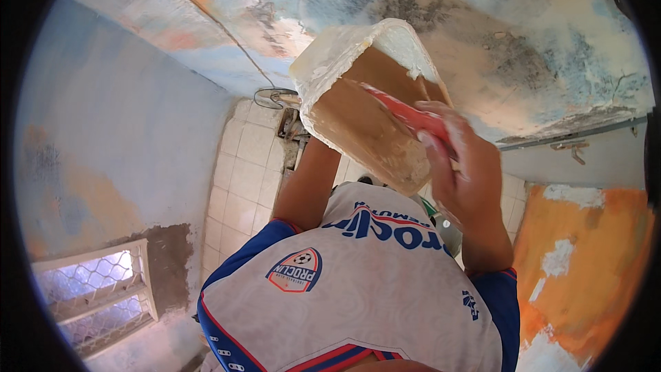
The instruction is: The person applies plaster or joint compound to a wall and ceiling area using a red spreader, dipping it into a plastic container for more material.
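Observation:
A white rectangular tub [330, 62], its rim crusted with white plaster, is held up and tipped with its mouth toward me. Its inner walls look brownish, with wet smears. My left forearm [311, 182] reaches up behind the tub; the hand itself is hidden there. In front of the mouth, my right hand [463, 155] is closed round a long red tool [403, 111] streaked with white. The tool's narrow end points left into the tub, and I cannot make out its exact kind. White material coats the right hand's fingers.
A patchy, stained wall [496, 41] lies ahead, with a cable [213, 17] running down it. On the left is a blue-grey wall [124, 110] with a meshed window [96, 289]. Pale tiles [237, 179] cover the floor. An orange wall [585, 248] with white patches stands right.

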A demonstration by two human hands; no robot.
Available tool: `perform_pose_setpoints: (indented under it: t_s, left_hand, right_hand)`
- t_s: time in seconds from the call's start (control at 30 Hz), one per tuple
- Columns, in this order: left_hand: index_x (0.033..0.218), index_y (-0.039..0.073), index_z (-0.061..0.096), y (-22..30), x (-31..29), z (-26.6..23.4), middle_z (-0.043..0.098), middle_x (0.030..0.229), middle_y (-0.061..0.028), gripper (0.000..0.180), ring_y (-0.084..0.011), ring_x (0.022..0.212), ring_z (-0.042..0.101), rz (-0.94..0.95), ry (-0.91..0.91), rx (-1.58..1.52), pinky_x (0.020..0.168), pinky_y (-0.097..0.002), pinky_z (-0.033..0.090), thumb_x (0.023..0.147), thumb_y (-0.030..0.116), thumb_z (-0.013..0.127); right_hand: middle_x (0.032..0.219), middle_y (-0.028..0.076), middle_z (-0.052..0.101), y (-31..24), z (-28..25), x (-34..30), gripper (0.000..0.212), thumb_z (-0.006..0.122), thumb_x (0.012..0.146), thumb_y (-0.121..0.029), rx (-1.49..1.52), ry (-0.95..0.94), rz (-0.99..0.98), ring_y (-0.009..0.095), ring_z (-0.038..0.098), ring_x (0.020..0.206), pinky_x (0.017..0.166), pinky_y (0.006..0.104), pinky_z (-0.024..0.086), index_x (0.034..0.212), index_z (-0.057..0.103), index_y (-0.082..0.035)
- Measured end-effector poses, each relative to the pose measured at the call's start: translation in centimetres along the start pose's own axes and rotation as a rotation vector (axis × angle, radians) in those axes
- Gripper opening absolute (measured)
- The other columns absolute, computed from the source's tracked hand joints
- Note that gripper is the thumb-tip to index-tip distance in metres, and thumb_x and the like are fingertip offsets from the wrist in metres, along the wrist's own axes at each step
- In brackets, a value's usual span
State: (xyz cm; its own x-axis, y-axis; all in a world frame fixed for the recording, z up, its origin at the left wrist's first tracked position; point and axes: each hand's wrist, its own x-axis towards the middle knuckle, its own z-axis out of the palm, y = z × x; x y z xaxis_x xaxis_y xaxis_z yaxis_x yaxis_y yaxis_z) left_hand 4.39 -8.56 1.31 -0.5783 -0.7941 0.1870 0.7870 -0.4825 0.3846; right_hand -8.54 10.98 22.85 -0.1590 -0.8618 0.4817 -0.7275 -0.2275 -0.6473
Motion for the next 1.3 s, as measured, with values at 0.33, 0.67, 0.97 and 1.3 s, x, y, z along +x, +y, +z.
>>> perform_pose_setpoints:
  t_s: [0.33,0.67,0.97,1.3]
  left_hand:
    - [0.152,0.011,0.032,1.0,-2.0,0.5,0.044,0.149,-0.0114,0.083,-0.0291,0.131,0.050,0.080,0.032,0.055,0.107,-0.0458,0.045,0.095,0.071,0.034]
    - [0.151,0.009,0.033,0.1,-2.4,0.0,0.045,0.148,-0.0125,0.084,-0.0294,0.130,0.051,0.067,0.004,0.088,0.105,-0.0451,0.047,0.095,0.071,0.034]
    - [0.150,0.008,0.034,-0.5,-2.4,-0.3,0.046,0.147,-0.0135,0.084,-0.0296,0.128,0.052,0.022,-0.040,0.104,0.104,-0.0445,0.048,0.094,0.071,0.035]
    - [0.149,0.006,0.034,-0.7,-3.3,-0.6,0.047,0.146,-0.0146,0.085,-0.0299,0.127,0.053,0.011,-0.047,0.099,0.103,-0.0437,0.049,0.094,0.071,0.035]
  right_hand:
    - [0.103,0.021,0.071,0.8,3.5,1.0,0.029,0.061,0.088,0.006,0.069,-0.065,-0.030,0.034,0.072,0.091,0.080,0.0343,0.055,0.117,0.063,0.003]
    - [0.101,0.016,0.071,2.1,3.6,0.4,0.028,0.056,0.088,0.006,0.241,-0.164,0.084,0.031,0.071,0.090,0.078,0.0375,0.055,0.114,0.064,-0.003]
    - [0.097,0.020,0.070,2.6,3.9,-0.4,0.025,0.060,0.090,0.001,0.219,-0.086,0.188,0.033,0.071,0.085,0.076,0.0324,0.053,0.115,0.062,0.002]
    - [0.098,0.021,0.070,2.2,4.1,-1.0,0.022,0.064,0.090,-0.003,0.263,-0.181,0.245,0.032,0.069,0.088,0.079,0.0333,0.052,0.112,0.063,0.001]
